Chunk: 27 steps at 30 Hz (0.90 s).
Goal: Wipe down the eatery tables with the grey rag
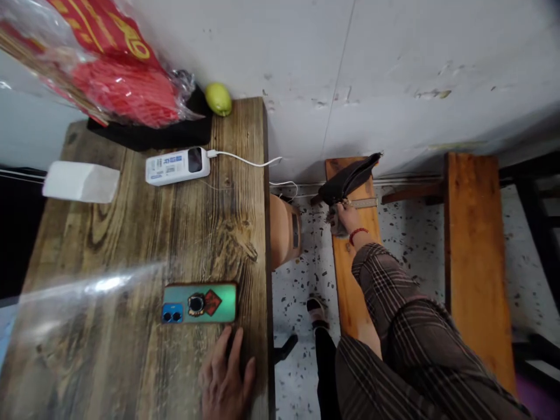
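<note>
My left hand point(227, 376) lies on the wooden table near its right edge, fingers apart, just below a green phone point(201, 302) with a ring holder on its back. My right hand point(347, 219) reaches down to the orange wooden bench point(350, 280) and has its fingers closed on a grey-brown cloth or strap. A dark pouch point(347, 179) rests on the bench just beyond that hand. Whether the cloth belongs to the pouch is unclear. A red bracelet circles my right wrist.
On the table point(144, 239) are a white device point(177, 166) with a cable, a tissue pack point(81, 182), a green fruit point(218, 99) and a black box point(153, 134) under red packages. A bin point(284, 230) stands beside the table; a second bench point(476, 256) is at right.
</note>
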Each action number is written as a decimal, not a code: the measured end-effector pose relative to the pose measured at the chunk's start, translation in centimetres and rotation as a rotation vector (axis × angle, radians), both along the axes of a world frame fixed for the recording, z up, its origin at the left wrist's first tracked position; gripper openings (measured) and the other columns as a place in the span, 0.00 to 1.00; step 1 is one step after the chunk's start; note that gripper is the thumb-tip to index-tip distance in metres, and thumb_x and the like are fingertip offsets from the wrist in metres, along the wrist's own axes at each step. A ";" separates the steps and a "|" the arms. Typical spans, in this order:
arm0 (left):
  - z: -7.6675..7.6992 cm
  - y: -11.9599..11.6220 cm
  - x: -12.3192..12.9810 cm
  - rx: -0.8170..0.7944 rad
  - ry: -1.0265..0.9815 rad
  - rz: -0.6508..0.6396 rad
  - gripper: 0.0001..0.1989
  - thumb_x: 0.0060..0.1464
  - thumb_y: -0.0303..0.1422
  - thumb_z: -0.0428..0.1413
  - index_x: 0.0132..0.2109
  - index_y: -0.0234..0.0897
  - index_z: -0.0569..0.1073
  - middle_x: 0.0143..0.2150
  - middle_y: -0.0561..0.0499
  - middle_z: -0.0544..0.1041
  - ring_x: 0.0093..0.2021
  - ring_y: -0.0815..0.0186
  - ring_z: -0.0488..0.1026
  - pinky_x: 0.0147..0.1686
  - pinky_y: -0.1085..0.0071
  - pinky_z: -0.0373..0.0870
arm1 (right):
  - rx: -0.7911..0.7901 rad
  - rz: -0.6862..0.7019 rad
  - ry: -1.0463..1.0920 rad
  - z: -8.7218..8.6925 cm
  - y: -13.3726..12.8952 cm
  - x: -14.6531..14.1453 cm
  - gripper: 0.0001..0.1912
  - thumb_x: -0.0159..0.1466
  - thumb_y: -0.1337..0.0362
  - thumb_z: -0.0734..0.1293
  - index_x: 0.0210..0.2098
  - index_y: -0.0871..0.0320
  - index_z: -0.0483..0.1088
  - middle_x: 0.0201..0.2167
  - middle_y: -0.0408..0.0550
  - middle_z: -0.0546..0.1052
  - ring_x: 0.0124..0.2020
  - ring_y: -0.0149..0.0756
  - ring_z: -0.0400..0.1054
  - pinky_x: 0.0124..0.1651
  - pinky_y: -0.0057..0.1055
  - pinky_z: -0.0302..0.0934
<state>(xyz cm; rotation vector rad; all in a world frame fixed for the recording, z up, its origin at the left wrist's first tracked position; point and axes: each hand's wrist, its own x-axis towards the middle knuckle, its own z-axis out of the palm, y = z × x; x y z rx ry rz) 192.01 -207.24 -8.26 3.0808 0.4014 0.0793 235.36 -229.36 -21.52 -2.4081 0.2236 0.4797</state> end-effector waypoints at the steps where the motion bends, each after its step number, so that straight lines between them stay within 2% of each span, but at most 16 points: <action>1: 0.1 -0.1 0.1 0.001 -0.002 0.005 0.39 0.60 0.32 0.51 0.72 0.49 0.39 0.65 0.38 0.61 0.60 0.48 0.65 0.53 0.51 0.66 | 0.054 -0.038 0.004 0.1 -0.7 -1.3 0.25 0.65 0.51 0.56 0.44 0.62 0.75 0.45 0.62 0.79 0.50 0.46 0.73 0.52 0.37 0.64; 3: 0.2 -0.2 0.2 -0.006 -0.015 0.010 0.39 0.60 0.32 0.51 0.72 0.50 0.40 0.65 0.38 0.61 0.60 0.48 0.65 0.54 0.51 0.66 | 0.171 -0.115 0.016 1.1 -2.4 -3.9 0.25 0.64 0.49 0.57 0.42 0.62 0.75 0.42 0.60 0.80 0.46 0.45 0.75 0.48 0.36 0.66; 6: 0.1 -0.2 0.2 -0.024 -0.054 0.000 0.39 0.59 0.32 0.52 0.71 0.51 0.42 0.64 0.38 0.62 0.60 0.48 0.66 0.54 0.50 0.67 | 0.338 -0.209 0.025 4.3 -5.8 -7.6 0.28 0.61 0.44 0.57 0.41 0.62 0.74 0.37 0.57 0.81 0.36 0.42 0.76 0.40 0.35 0.70; 8: -0.1 0.1 0.1 -0.034 -0.078 0.000 0.39 0.58 0.32 0.53 0.71 0.51 0.43 0.64 0.38 0.63 0.60 0.47 0.66 0.54 0.48 0.67 | 0.472 -0.252 0.055 7.0 -8.4 -10.2 0.27 0.57 0.42 0.60 0.39 0.60 0.74 0.36 0.55 0.81 0.34 0.41 0.76 0.37 0.35 0.70; 11: 0.1 0.3 0.5 -0.056 -0.102 0.009 0.36 0.59 0.33 0.53 0.70 0.48 0.49 0.64 0.38 0.64 0.61 0.47 0.66 0.55 0.48 0.66 | 0.740 -0.301 0.176 11.9 -12.0 -15.0 0.22 0.53 0.46 0.68 0.34 0.58 0.74 0.32 0.51 0.81 0.31 0.41 0.75 0.34 0.35 0.70; 14: 1.6 -1.4 1.8 -0.122 -0.110 0.025 0.35 0.58 0.37 0.54 0.69 0.40 0.53 0.63 0.34 0.65 0.62 0.44 0.64 0.57 0.43 0.64 | 0.858 -0.222 0.268 17.3 -14.1 -20.5 0.17 0.53 0.49 0.72 0.25 0.58 0.73 0.22 0.45 0.76 0.23 0.34 0.69 0.27 0.29 0.64; 17: 5.4 -5.6 3.2 -0.384 -0.018 -0.083 0.40 0.55 0.41 0.56 0.70 0.37 0.51 0.66 0.33 0.62 0.64 0.45 0.62 0.58 0.44 0.65 | 0.935 0.060 0.346 23.0 -13.8 -25.8 0.19 0.58 0.48 0.69 0.23 0.58 0.73 0.20 0.44 0.73 0.22 0.31 0.65 0.26 0.27 0.60; 19: 9.0 -8.3 3.7 -0.643 0.117 -0.245 0.37 0.59 0.39 0.53 0.71 0.42 0.48 0.70 0.38 0.58 0.67 0.52 0.61 0.59 0.52 0.68 | 1.056 0.331 0.397 26.4 -12.9 -28.7 0.21 0.60 0.47 0.67 0.24 0.59 0.75 0.21 0.46 0.75 0.25 0.32 0.68 0.31 0.27 0.62; 21: 13.2 -9.7 3.5 -0.870 0.197 -0.367 0.34 0.62 0.37 0.48 0.71 0.43 0.45 0.71 0.40 0.57 0.67 0.57 0.61 0.60 0.56 0.67 | 1.202 0.577 0.448 29.1 -11.6 -31.1 0.23 0.61 0.45 0.66 0.25 0.58 0.76 0.22 0.48 0.76 0.26 0.32 0.70 0.35 0.28 0.63; 24: 19.7 -8.5 0.7 -0.972 0.286 -0.428 0.26 0.63 0.40 0.47 0.67 0.51 0.59 0.69 0.47 0.61 0.66 0.56 0.62 0.60 0.53 0.66 | 1.366 0.874 0.433 31.5 -8.9 -33.8 0.27 0.61 0.40 0.63 0.23 0.58 0.73 0.20 0.48 0.75 0.25 0.31 0.70 0.35 0.26 0.63; 26: 23.8 -6.7 -3.0 -0.975 0.300 -0.353 0.24 0.62 0.43 0.47 0.64 0.53 0.65 0.68 0.48 0.63 0.66 0.53 0.62 0.59 0.50 0.67 | 1.447 1.116 0.326 32.8 -6.3 -35.6 0.28 0.59 0.38 0.63 0.23 0.57 0.72 0.20 0.48 0.75 0.25 0.30 0.70 0.34 0.24 0.63; 27: 25.5 -5.9 -5.3 -0.980 0.291 -0.295 0.26 0.60 0.46 0.49 0.64 0.52 0.65 0.68 0.47 0.63 0.66 0.51 0.63 0.58 0.48 0.68 | 1.472 1.237 0.256 33.5 -4.6 -36.5 0.27 0.60 0.39 0.63 0.24 0.57 0.72 0.20 0.48 0.76 0.25 0.29 0.70 0.34 0.23 0.62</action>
